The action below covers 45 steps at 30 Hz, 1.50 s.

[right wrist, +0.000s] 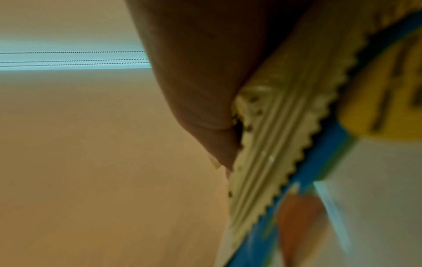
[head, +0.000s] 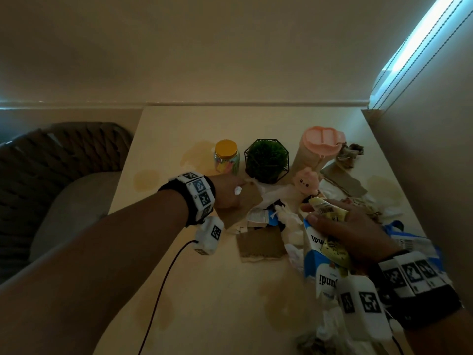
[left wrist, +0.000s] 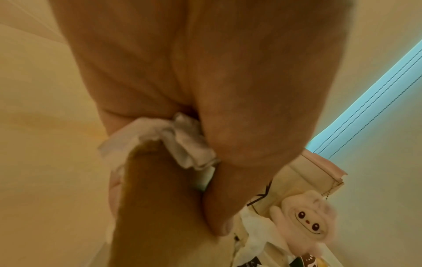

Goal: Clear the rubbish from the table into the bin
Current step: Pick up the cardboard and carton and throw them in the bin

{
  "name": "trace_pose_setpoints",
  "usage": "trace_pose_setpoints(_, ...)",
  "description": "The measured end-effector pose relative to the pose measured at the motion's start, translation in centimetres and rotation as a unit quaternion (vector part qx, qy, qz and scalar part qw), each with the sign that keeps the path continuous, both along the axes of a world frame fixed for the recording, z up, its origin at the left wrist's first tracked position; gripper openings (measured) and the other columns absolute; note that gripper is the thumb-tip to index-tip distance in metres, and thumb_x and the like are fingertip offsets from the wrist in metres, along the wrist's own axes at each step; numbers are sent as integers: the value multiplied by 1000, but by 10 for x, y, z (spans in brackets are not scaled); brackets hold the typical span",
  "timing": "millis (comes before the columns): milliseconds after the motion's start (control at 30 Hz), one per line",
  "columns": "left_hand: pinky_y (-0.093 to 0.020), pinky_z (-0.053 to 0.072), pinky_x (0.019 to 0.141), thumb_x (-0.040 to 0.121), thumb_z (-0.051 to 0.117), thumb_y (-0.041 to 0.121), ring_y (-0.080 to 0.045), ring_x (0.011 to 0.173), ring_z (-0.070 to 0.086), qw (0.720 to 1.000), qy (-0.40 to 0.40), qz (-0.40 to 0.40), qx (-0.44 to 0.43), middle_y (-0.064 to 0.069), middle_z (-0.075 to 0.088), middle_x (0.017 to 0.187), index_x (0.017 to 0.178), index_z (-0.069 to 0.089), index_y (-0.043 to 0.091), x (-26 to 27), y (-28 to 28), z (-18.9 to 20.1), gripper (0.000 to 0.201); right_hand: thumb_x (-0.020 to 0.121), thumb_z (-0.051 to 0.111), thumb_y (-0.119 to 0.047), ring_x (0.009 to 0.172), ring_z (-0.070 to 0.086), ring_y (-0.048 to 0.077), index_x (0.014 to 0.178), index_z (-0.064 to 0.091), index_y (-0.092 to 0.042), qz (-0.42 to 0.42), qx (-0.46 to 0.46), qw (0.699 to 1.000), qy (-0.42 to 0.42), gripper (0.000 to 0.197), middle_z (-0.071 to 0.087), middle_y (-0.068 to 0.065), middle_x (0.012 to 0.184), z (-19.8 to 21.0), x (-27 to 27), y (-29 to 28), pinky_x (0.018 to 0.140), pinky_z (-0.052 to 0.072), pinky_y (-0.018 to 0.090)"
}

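Rubbish lies across the right half of the pale table point(head: 204, 290): a brown cardboard piece point(head: 261, 245), white tissues point(head: 289, 221), a crumpled paper point(head: 349, 155) and torn card point(head: 343, 180). My left hand point(head: 230, 193) grips a crumpled white tissue point(left wrist: 180, 142) in its curled fingers and rests on a brown card scrap point(head: 247, 198) in front of the plant. My right hand point(head: 330, 221) holds a yellow wrapper point(head: 330, 211) with a serrated edge point(right wrist: 274, 144), pressed against a blue-and-white packet point(head: 317, 254). No bin is in view.
A yellow-lidded jar point(head: 226, 157), a green plant in a black wire pot point(head: 266, 160), a pink-lidded jug point(head: 317, 149) and a pink plush toy point(head: 305, 183) stand behind the rubbish. A woven chair point(head: 51, 162) is at the left. A wall runs along the table's right edge.
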State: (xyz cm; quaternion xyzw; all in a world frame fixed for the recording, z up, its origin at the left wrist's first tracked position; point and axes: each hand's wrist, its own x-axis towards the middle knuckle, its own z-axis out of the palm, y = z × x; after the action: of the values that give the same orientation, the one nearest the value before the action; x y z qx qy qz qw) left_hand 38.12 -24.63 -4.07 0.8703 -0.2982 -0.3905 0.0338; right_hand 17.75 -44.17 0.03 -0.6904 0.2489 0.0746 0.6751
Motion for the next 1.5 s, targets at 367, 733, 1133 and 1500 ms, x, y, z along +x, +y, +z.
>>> trace_pose_setpoints(367,-39,34,112,90,65,42,-29,143,30,999,-44,4,-1,-11,21,160,156,7,12,1,-8,-12,93,84,69,-9,76,71,19,102,71,-18,18,-39,999,-1,20,75,10,90,-7,2,-1,63,56,28)
trace_pose_setpoints(733,-40,39,109,88,68,38,-29,138,38,998,-34,46,-6,-10,33,155,152,27,13,6,-5,-21,81,82,72,-9,74,70,6,105,69,-14,23,-85,996,-12,24,73,5,95,-21,-6,3,59,51,15)
trace_pose_setpoints(1133,-39,49,68,86,71,36,-26,74,54,999,-31,13,-11,-5,59,78,75,59,11,10,-8,-30,30,81,73,-7,74,70,9,104,68,-11,20,-81,996,-15,24,72,9,93,-28,-12,4,60,53,18)
trace_pose_setpoints(1500,-23,49,76,89,68,38,-5,94,58,983,20,72,-166,8,59,112,115,54,29,-16,51,46,31,81,75,-18,76,71,17,93,71,-17,33,-132,991,-7,12,74,4,85,-15,6,9,61,55,28)
